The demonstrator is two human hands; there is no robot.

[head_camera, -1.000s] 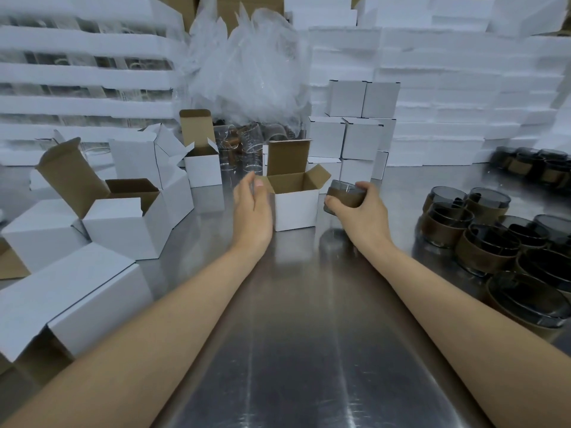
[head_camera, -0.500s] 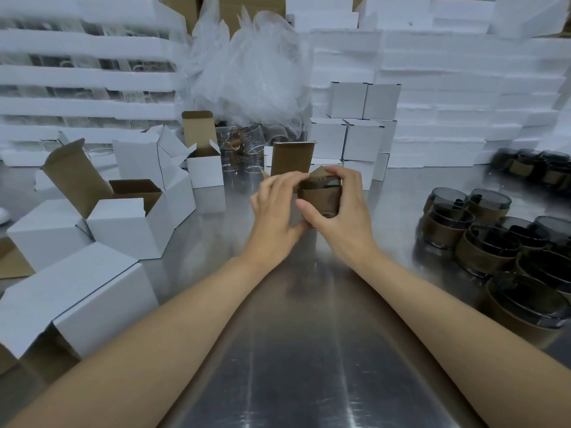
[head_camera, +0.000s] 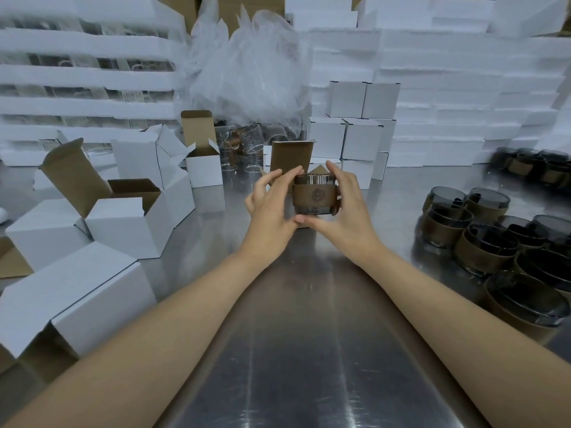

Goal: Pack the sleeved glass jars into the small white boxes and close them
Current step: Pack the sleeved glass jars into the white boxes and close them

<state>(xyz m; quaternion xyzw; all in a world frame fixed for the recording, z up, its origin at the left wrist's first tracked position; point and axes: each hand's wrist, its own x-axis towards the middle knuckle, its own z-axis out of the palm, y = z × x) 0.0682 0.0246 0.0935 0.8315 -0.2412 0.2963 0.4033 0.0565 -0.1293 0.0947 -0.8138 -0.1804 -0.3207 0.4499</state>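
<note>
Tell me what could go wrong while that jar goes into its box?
The sleeved jar is pinched between the left hand and right hand over the metal table; a slip could crack the glass. The hands hide most of the open box behind it, so the jar might catch a flap going in.
</note>
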